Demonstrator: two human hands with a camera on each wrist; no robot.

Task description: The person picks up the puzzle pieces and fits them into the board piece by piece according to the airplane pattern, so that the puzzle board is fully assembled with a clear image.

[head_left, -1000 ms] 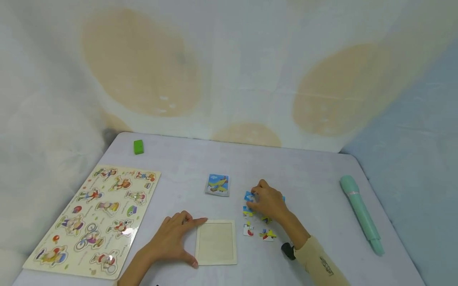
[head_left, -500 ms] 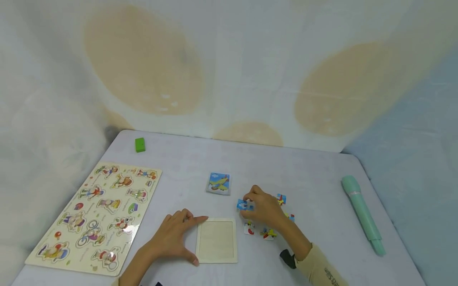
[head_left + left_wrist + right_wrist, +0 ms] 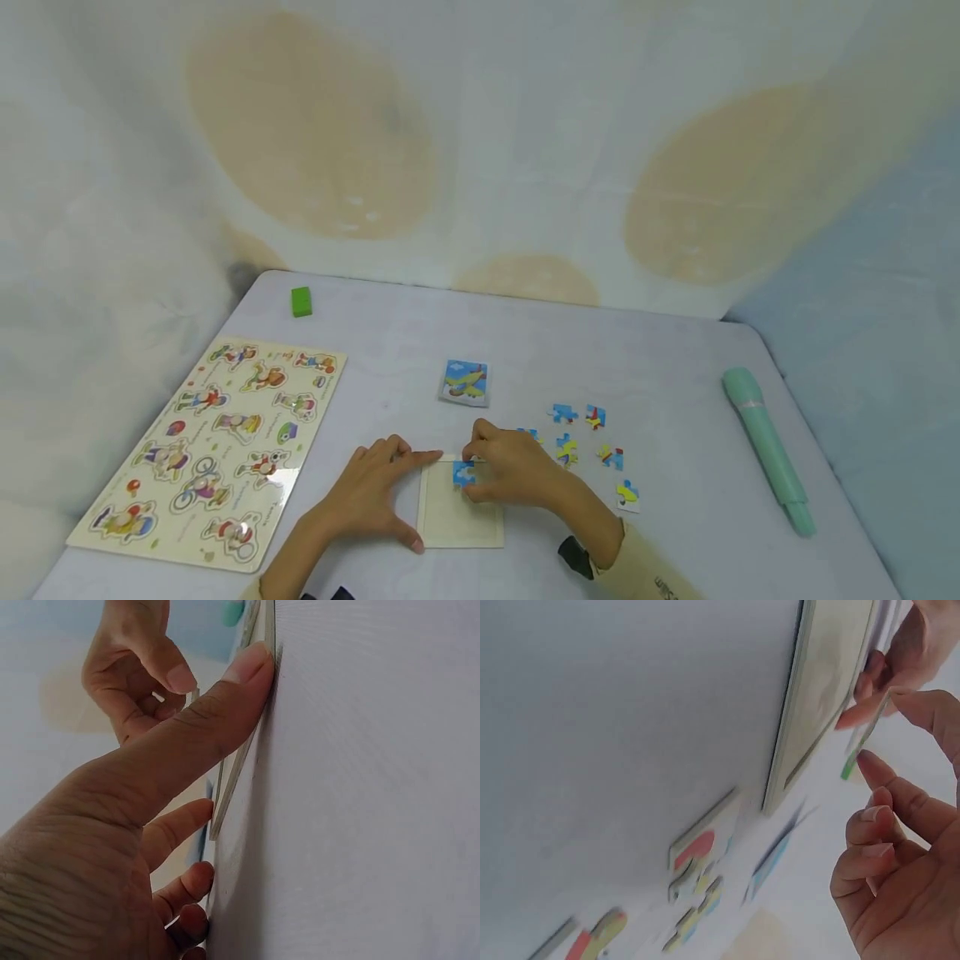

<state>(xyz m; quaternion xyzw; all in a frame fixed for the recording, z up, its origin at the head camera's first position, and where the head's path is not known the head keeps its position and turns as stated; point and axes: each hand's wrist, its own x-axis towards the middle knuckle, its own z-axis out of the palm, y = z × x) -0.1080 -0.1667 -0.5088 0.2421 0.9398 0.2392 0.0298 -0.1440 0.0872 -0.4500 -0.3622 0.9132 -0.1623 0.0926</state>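
My right hand [image 3: 517, 467] pinches a blue-and-white jigsaw piece [image 3: 462, 473] between thumb and fingertips. In the head view the piece overlaps the upper part of a square, cream puzzle tray [image 3: 459, 539]. Seen from the right wrist, the same thin piece [image 3: 870, 735] is edge-on, with the tray [image 3: 821, 690] beyond. At the tray's left side, my left hand [image 3: 363, 496] has its thumb at the lower corner and its straight index finger at the upper corner. The left wrist view shows that thumb [image 3: 217, 697] against the tray's edge.
Several loose jigsaw pieces [image 3: 567, 449] lie right of the tray, partly behind my right hand. A small airplane picture [image 3: 465, 383] lies behind it. A large figure puzzle board [image 3: 217, 450] is at left, a green block [image 3: 302, 302] far left, a mint-green cylinder [image 3: 768, 450] at right.
My right hand has moved left from the loose pieces to above the tray, carrying the blue-and-white jigsaw piece. My left hand has stayed at the tray's left side.
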